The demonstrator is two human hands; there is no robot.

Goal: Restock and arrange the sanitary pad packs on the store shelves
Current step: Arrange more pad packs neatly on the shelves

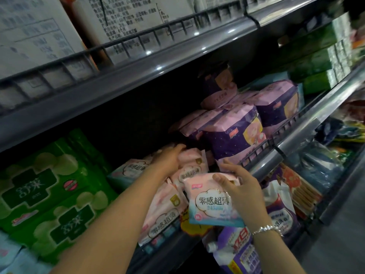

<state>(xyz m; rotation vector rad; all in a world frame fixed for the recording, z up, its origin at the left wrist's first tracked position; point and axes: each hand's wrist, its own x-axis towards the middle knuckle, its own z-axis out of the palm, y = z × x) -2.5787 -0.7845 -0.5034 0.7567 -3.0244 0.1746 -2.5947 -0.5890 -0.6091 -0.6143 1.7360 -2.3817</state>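
My right hand [240, 191] grips a pink and pale-blue sanitary pad pack [209, 207] in front of the middle shelf's rail [262, 167], thumb on its face. My left hand [167, 158] reaches into the shelf and rests on the top of a row of like pink packs [190, 172] standing there; its fingertips lie in shadow. More pink packs [164, 212] lean against the shelf's front. To the right of them stand larger purple and pink packs [233, 135], stacked two high.
Green packs [47, 192] fill the shelf's left side. A dark gap lies behind the pink row. White boxes [35, 34] sit on the shelf above. Purple refill pouches [239, 252] and other goods stand below. Green boxes [320, 58] are stacked at far right.
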